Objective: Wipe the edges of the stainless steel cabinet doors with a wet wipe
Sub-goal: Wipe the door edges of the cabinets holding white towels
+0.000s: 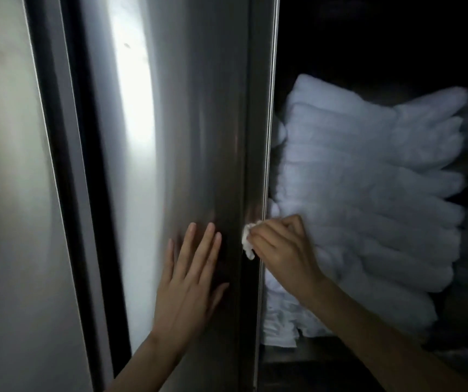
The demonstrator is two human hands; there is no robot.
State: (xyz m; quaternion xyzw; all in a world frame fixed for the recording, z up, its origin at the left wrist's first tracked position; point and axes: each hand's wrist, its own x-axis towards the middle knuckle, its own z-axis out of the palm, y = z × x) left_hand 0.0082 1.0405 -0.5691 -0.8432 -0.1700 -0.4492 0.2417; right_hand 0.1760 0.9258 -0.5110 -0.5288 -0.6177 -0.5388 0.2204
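A dim cabinet interior is seen behind a tall brushed stainless steel cabinet door [193, 137] and a stack of folded white towels [368, 193]. The door is steadied by the left hand [190, 278], its grip open and flat. In the right hand [280, 247], its grip closed, a small crumpled white wet wipe [247, 241] is pressed to the door's edge. Edge-wiping is judged underway; a steady stroke along the edge is called for next.

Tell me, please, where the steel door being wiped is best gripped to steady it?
Probably its free vertical edge, from the open cabinet side, above the right hand and wipe: no handle shows, and the flat door face under the left hand offers nothing to grip.
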